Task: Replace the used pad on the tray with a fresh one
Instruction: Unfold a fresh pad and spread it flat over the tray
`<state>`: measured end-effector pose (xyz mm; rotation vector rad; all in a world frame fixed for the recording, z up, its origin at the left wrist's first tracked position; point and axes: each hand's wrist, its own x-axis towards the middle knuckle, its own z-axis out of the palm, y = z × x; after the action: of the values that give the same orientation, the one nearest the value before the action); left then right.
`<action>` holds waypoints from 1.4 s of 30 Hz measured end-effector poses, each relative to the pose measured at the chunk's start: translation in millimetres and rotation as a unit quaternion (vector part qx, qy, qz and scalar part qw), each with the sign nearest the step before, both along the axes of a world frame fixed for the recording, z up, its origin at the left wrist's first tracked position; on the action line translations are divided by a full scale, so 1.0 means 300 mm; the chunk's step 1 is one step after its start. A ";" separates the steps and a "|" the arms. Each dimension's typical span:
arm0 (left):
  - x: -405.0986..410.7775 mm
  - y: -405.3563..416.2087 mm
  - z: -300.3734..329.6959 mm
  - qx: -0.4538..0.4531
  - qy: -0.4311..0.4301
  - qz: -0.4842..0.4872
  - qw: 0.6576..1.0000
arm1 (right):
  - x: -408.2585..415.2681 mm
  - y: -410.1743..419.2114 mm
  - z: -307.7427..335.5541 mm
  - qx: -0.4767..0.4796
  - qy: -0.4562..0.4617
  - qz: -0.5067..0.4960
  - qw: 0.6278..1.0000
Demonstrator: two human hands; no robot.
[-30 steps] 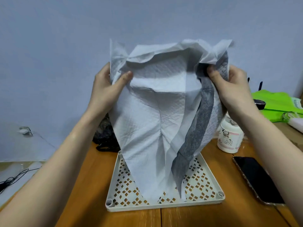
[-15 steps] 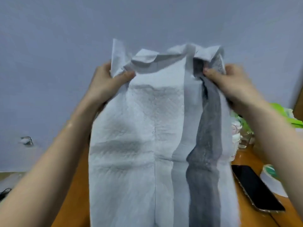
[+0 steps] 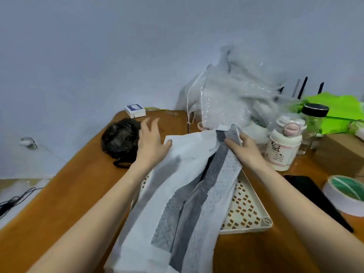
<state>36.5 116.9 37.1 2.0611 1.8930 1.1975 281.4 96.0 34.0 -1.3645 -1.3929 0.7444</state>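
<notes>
plainly, the half-folded pad [image 3: 177, 196], pinched by the right hand [image 3: 244, 148] while the left hand [image 3: 151, 142] lay released, could have been left bunched off-centre on the tray [image 3: 254, 219].

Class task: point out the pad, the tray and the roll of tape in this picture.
pad [image 3: 189, 170]: head view, on its white upper face.
tray [image 3: 254, 196]: head view, on its bare right rim.
roll of tape [image 3: 332, 196]: head view, on its white outer side.

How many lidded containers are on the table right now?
2: a white bottle right of the pad, and a black-lidded glass jar behind it. Others may be hidden behind the bubble wrap.
</notes>
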 end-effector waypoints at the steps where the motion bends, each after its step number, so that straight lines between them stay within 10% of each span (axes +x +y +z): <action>1: 0.025 -0.007 -0.007 -0.003 0.006 -0.029 1.000 | 0.001 0.000 -0.008 -0.001 0.017 0.007 1.000; 7: 0.201 -0.067 -0.022 -0.214 -0.043 -0.228 0.949 | 0.001 0.030 -0.034 -0.020 0.041 0.008 0.999; 14: 0.233 -0.035 -0.054 -0.152 0.048 -0.226 0.961 | 0.020 0.037 -0.051 -0.018 0.045 0.018 0.999; 32: -0.047 -0.100 0.258 0.015 -0.221 -0.041 0.974 | 0.105 0.016 -0.039 -0.066 -0.116 -0.049 0.990; 42: 0.111 -0.186 0.324 -0.016 -0.171 -0.215 0.961 | 0.051 -0.018 0.084 -0.041 0.093 -0.007 0.995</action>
<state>69.8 61.0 134.3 1.9519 1.2243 1.2891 296.6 90.7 59.1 -1.3310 -1.2173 0.9043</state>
